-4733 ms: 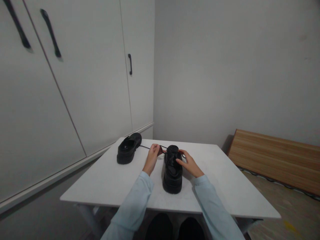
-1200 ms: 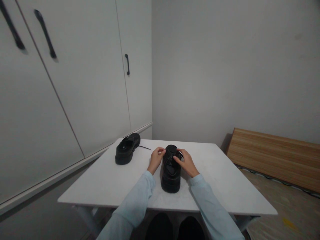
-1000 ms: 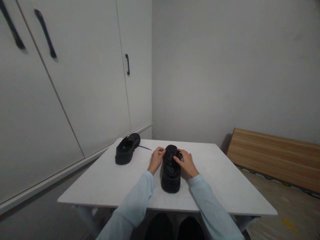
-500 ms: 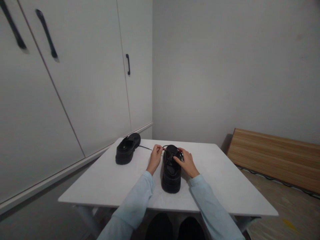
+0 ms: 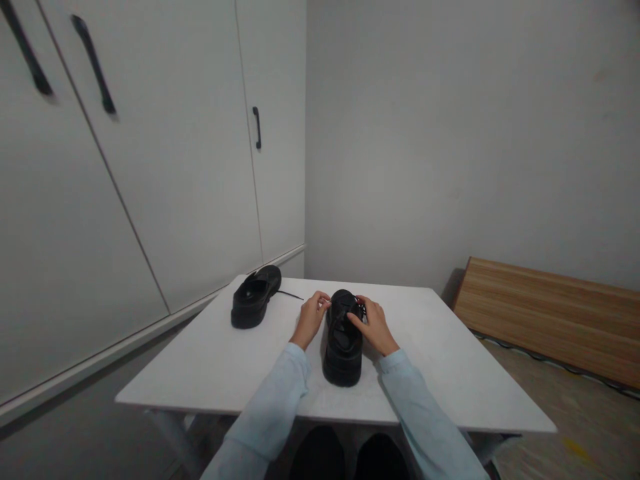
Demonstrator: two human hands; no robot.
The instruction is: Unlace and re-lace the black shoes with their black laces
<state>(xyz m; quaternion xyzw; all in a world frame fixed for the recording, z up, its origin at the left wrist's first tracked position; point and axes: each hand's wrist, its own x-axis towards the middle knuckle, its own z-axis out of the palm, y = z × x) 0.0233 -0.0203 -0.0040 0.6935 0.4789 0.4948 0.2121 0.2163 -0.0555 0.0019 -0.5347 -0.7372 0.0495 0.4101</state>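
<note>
A black lace-up shoe (image 5: 343, 363) rests upright on the white table, its heel toward me and its toe pointing away. At the left edge of its upper, my left hand (image 5: 311, 318) has thumb and fingertips pinched on the shoelace, though the lace is mostly hidden there. My right hand (image 5: 374, 325) grips the shoe's right side, the thumb reaching over the tongue and opening, the fingers outside. Dark loops of lace show beside those fingers. Farther left stands a second black shoe (image 5: 249, 313), a loose lace (image 5: 290, 294) trailing right from it.
The white table (image 5: 210, 380) carries both shoes. White cabinets (image 5: 175, 167) with black handles run along the left, and a grey wall (image 5: 450, 147) is behind. A wood-grain panel (image 5: 545, 313) leans at the right. Below the table's near edge are two dark rounded shapes (image 5: 320, 453).
My left fingers have come in slightly toward the near shoe's side, and the lace loop that arched there is no longer visible. My right hand stays almost in place.
</note>
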